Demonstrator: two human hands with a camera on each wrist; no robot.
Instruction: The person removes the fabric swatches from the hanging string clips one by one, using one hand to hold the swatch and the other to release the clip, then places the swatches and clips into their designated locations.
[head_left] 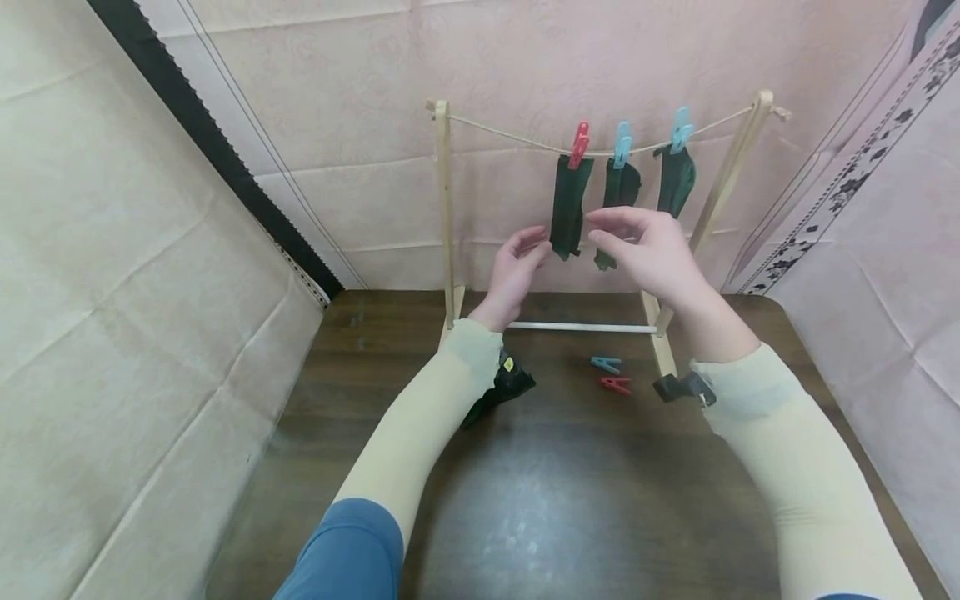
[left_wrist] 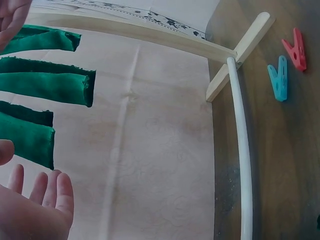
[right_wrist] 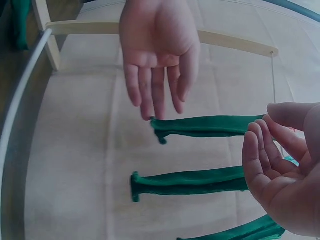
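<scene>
As our left hand (head_left: 516,273) and right hand (head_left: 654,252) flank one green cloth (head_left: 570,204), fingers (head_left: 615,216) released, pale fabric (head_left: 337,196) bounds the tabletop (head_left: 540,508) at its far edge.

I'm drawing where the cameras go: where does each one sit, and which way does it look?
Head: on the person's head, looking forward and down at the hanging cloths; left hand, right hand and sleeves show.
Left wrist: on that wrist, looking at the cloths' lower ends, white bar, loose blue peg and loose red peg; parts of both hands show.
Right wrist: on that wrist, looking across the cloths towards the left post; both hands show.
Shared: head and left wrist both see those loose pegs.
</scene>
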